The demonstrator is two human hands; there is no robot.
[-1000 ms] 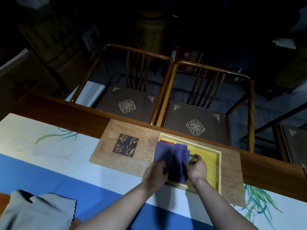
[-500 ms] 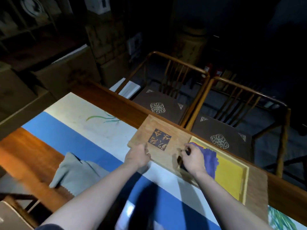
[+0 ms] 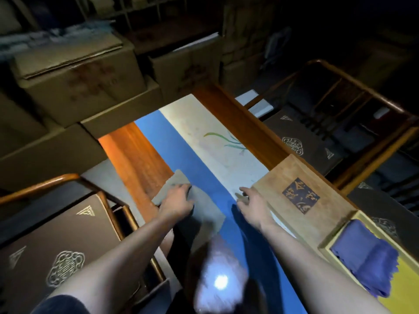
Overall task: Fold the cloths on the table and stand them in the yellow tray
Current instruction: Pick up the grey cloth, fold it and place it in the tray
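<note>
Seen from a single head-worn wide-angle camera, looking forward and steeply down, close over the table (image 3: 145,159), beyond the fingers (image 3: 183,189) of both outstretched hands.

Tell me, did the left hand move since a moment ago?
Yes. The left hand left the wooden board and went left, onto the gray cloth.
</note>
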